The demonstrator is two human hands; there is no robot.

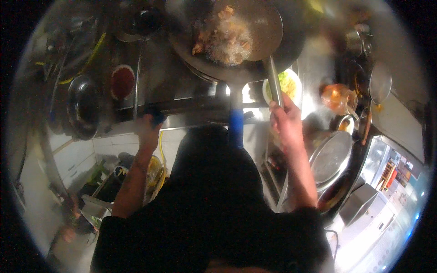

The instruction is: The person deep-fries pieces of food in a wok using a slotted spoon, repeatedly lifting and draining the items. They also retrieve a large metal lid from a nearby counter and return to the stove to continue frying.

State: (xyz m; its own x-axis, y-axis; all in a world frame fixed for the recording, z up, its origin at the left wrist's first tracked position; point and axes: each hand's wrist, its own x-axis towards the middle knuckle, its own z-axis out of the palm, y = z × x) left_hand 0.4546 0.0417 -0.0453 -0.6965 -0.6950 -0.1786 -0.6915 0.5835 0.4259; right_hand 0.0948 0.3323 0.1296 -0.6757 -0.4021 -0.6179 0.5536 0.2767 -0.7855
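My right hand [286,119] is closed around the metal handle of a perforated skimmer [264,37]. Its round head lies inside a large wok [184,51], beside browned pieces of food [227,41] in bubbling oil. The wok's handle [235,123], wrapped in blue, points towards my body, and neither hand is on it. At the front edge of the stove, my left hand [148,128] is around a small dark blue thing [156,115], too blurred to name. To the right of the wok, partly behind the skimmer handle, stands a white bowl [297,85] with yellow and green food.
Left lie a bowl of dark red contents [122,82] and a dark round pan [83,107]. On the right are a clear container of orange contents [338,99], a large metal lid [331,157] and a round strainer [380,83]. Below left, a yellow hose [162,150] hangs.
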